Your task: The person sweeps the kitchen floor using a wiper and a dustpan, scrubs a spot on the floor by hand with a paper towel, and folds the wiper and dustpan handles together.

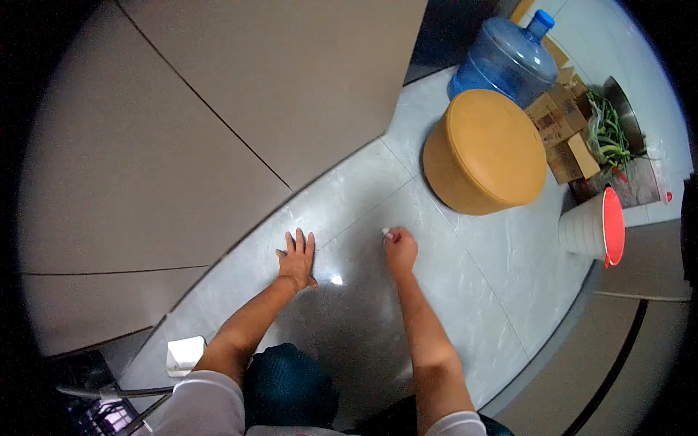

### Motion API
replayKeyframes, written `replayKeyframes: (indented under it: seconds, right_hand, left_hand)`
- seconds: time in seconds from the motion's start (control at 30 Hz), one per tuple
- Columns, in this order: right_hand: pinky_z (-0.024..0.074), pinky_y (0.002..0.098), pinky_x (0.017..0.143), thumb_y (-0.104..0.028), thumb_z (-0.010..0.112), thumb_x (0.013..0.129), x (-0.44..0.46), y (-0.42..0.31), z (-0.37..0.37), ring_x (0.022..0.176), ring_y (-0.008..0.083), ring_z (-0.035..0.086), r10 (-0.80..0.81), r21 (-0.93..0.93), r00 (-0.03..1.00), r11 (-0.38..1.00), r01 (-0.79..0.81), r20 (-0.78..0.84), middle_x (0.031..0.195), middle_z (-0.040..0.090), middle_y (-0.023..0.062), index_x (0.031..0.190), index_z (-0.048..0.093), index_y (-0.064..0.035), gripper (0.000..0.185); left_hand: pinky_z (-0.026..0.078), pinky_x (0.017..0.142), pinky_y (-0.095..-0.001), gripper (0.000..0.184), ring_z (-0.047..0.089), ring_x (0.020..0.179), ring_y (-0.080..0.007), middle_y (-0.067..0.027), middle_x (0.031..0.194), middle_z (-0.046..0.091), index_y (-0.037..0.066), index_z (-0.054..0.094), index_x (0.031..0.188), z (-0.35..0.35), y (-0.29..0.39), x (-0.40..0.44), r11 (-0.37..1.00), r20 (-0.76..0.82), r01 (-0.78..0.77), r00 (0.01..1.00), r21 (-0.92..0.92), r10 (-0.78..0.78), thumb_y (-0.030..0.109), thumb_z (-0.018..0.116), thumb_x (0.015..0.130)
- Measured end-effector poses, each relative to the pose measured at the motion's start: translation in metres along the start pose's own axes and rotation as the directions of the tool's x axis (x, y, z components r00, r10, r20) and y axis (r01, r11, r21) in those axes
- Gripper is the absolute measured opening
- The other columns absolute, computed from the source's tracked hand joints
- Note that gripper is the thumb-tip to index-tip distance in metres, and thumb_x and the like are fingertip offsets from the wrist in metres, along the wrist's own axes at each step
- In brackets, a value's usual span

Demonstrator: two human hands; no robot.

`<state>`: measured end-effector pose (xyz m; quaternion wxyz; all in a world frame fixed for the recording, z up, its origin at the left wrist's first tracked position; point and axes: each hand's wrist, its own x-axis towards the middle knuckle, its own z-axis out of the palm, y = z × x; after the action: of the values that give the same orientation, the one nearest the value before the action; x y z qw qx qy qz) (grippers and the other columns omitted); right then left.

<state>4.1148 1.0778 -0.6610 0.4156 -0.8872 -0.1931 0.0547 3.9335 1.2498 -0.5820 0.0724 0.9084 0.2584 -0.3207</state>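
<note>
My left hand [295, 261] rests on the grey tiled floor [363, 196] with its fingers spread, holding nothing. To its right, my right hand [401, 251] is closed in a pinch, low over or against the same tiles. A small white piece [386, 232] pokes out from between its thumb and fingertips; it is too small to tell its kind. Beyond my right hand stands a round tan stool [494, 149].
Behind the stool are a blue water jug [505, 62], cardboard boxes [558, 116] and green vegetables [609, 134]. A pale bucket with a red inside [585, 225] lies tilted at right. Brown cabinet fronts [218, 109] line the left, near a white dish [185, 356].
</note>
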Motion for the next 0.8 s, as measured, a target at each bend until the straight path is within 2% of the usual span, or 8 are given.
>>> replayKeyframes:
  seconds: [0.17,0.37,0.43,0.5,0.53,0.6,0.7,0.8]
  right_hand:
    - [0.0463,0.0422,0.067,-0.007,0.058,0.077,-0.001,0.005,-0.020,0.077,0.0347,0.059,0.056,-0.235,0.978,0.972,-0.007,0.202,0.084,0.060,0.0158,0.081,0.060,-0.0050,0.005]
    - [0.0463,0.0436,0.068,-0.006,0.056,0.078,-0.147,0.036,-0.041,0.080,0.0357,0.057,-0.157,-0.227,0.896,0.936,0.269,0.416,0.090,0.057,0.0157,0.090,0.053,-0.0037,0.012]
    - [0.0478,0.0426,0.070,-0.008,0.058,0.078,-0.204,0.017,-0.057,0.084,0.0338,0.058,-0.064,-0.211,0.801,0.950,0.232,0.595,0.094,0.056,0.0148,0.093,0.054,-0.0049,0.015]
    - [0.0489,0.0411,0.073,-0.011,0.060,0.079,-0.288,0.064,-0.037,0.086,0.0315,0.058,-0.255,-0.190,0.711,0.856,0.481,0.655,0.097,0.056,0.0145,0.095,0.054,-0.0059,0.018]
    - [0.0489,0.0411,0.073,-0.011,0.060,0.079,-0.286,0.048,-0.039,0.086,0.0315,0.058,-0.254,-0.191,0.713,0.856,0.481,0.654,0.097,0.056,0.0145,0.095,0.054,-0.0059,0.018]
    - [0.0493,0.0397,0.075,-0.008,0.060,0.080,-0.274,-0.001,-0.053,0.089,0.0309,0.057,0.087,-0.229,0.524,0.950,0.213,0.847,0.101,0.055,0.0150,0.096,0.053,-0.0055,0.018]
    - [0.0476,0.0420,0.069,-0.010,0.056,0.083,-0.255,0.049,-0.052,0.085,0.0340,0.058,-0.082,-0.175,0.850,0.964,0.200,0.520,0.095,0.057,0.0167,0.093,0.054,-0.0041,0.011]
    - [0.0444,0.0449,0.063,-0.011,0.055,0.084,-0.161,0.016,-0.081,0.077,0.0363,0.058,0.093,-0.114,0.994,0.990,-0.086,0.060,0.082,0.057,0.0173,0.088,0.054,-0.0032,0.008]
  left_hand:
    - [0.031,0.098,-0.0618,0.128,0.007,0.136,-0.0432,-0.0201,0.149,0.002,0.009,0.005,0.144,-0.003,0.005,-0.002,0.999,0.018,0.043,0.999,0.007,-0.043,0.043,0.085,0.051]
    - [0.033,0.097,-0.0619,0.132,0.009,0.135,-0.0439,-0.0207,0.148,0.003,0.009,0.004,0.144,-0.007,0.007,-0.003,0.999,0.020,0.044,0.999,-0.001,-0.044,0.040,0.087,0.047]
    - [0.033,0.098,-0.0607,0.130,0.008,0.136,-0.0431,-0.0200,0.149,0.002,0.009,0.003,0.144,-0.005,0.007,-0.001,0.999,0.043,0.047,0.998,0.029,-0.048,0.041,0.086,0.050]
    - [0.033,0.098,-0.0604,0.131,0.008,0.136,-0.0428,-0.0199,0.149,0.002,0.009,0.003,0.144,-0.001,0.007,0.001,0.998,0.041,0.057,0.998,0.015,-0.057,0.042,0.086,0.049]
    - [0.033,0.098,-0.0604,0.131,0.008,0.136,-0.0428,-0.0199,0.149,0.002,0.009,0.003,0.144,-0.002,0.007,0.002,0.998,0.040,0.055,0.998,0.016,-0.056,0.042,0.086,0.049]
    - [0.033,0.098,-0.0601,0.130,0.008,0.136,-0.0424,-0.0198,0.149,0.002,0.010,0.003,0.144,-0.001,0.007,0.001,0.998,0.044,0.060,0.997,0.004,-0.060,0.041,0.086,0.049]
    - [0.033,0.098,-0.0596,0.129,0.009,0.136,-0.0422,-0.0194,0.149,0.002,0.010,0.004,0.144,0.002,0.007,0.002,0.998,0.025,0.058,0.998,0.027,-0.059,0.041,0.086,0.050]
    - [0.034,0.098,-0.0590,0.128,0.009,0.136,-0.0422,-0.0190,0.149,0.002,0.010,0.004,0.144,0.004,0.005,0.000,0.999,-0.009,0.039,0.999,0.018,-0.039,0.040,0.086,0.051]
